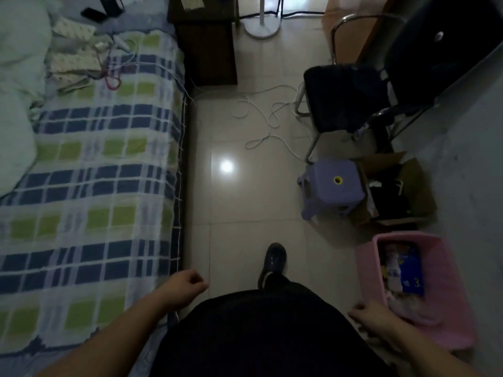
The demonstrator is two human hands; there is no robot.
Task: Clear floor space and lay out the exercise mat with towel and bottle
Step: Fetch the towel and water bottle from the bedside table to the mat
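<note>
A strip of pale tiled floor [239, 202] runs between the bed and the things along the right wall. My left hand [187, 288] hangs at the bed's edge, fingers curled in, holding nothing. My right hand [371, 315] hovers beside the pink basket [449, 317], fingers loosely curled and empty. No mat, towel or bottle is in view. One dark shoe [273, 261] steps forward on the tiles.
A bed with a checked blue and green cover [95, 186] fills the left. A purple plastic stool [333, 187], an open cardboard box [400, 191] and a black chair [345, 99] stand at the right. A white cable [268, 118] loops over the floor. A fan base [261, 28] and a dark cabinet [206, 50] stand at the back.
</note>
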